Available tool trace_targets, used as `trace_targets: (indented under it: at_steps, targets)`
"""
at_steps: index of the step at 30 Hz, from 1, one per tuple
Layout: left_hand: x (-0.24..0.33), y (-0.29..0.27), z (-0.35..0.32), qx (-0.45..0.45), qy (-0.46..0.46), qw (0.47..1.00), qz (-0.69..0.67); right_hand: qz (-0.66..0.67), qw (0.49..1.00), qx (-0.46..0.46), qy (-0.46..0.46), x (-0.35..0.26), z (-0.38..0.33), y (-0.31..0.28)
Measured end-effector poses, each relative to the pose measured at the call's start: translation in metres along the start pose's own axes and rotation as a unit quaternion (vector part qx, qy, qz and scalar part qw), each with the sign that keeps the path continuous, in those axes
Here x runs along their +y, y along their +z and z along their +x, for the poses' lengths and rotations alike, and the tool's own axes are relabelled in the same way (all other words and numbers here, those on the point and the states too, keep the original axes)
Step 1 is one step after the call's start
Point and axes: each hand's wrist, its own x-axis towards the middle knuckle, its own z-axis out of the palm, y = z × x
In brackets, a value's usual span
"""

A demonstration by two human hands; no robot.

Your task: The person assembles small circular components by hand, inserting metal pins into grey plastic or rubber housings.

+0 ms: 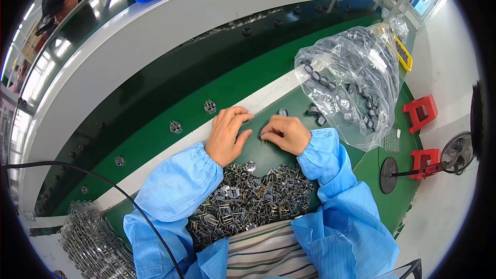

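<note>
While a bag (351, 54) holds black caps (324, 80), the right hand (288, 133), left of it, pinches a small part (264, 141) over the green table (257, 153), the left hand (226, 133) gapes loosely, and rightward stands a fan (456, 153).

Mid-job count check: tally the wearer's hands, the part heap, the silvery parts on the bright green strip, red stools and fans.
Left hand and right hand: 2
Heap of parts: 1
Silvery parts on the bright green strip: 4
Red stools: 2
Fan: 1
Total: 10
</note>
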Motion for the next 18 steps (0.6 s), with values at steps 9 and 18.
trace_targets:
  at_steps: [9, 18]
  targets:
    - [-0.001, -0.003, -0.002, -0.035, -0.025, 0.999, 0.000, -0.159, 0.977, 0.112, -0.085, -0.007, -0.002, 0.016]
    - [-0.002, -0.002, -0.001, -0.036, -0.010, 0.999, 0.018, 0.003, 0.988, 0.081, 0.135, -0.011, 0.001, 0.011]
